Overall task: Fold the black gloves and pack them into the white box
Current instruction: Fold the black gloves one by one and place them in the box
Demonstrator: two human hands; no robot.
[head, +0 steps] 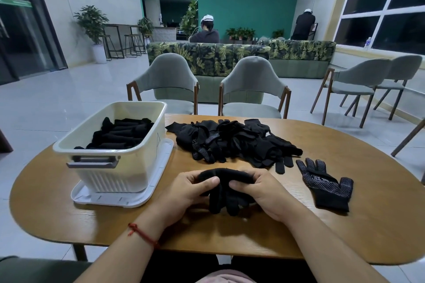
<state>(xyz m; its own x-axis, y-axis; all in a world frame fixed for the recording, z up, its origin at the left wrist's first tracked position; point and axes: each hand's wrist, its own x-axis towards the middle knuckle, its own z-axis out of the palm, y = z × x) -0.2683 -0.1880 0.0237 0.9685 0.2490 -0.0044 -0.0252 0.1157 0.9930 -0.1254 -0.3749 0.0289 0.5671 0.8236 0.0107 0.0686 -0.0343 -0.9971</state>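
Both hands hold one black glove [224,187] just above the wooden table [345,225]; the left hand [184,193] and the right hand [262,193] each pinch its rolled top with thumb and fingers. The white box [128,167] sits at the left with folded gloves [124,133] inside. A pile of gloves [232,142] lies behind the hands, and one flat glove [326,185] lies at the right.

A lounge or café: leaf-print sofas [208,57], bar stools [134,43], potted plants [92,23].
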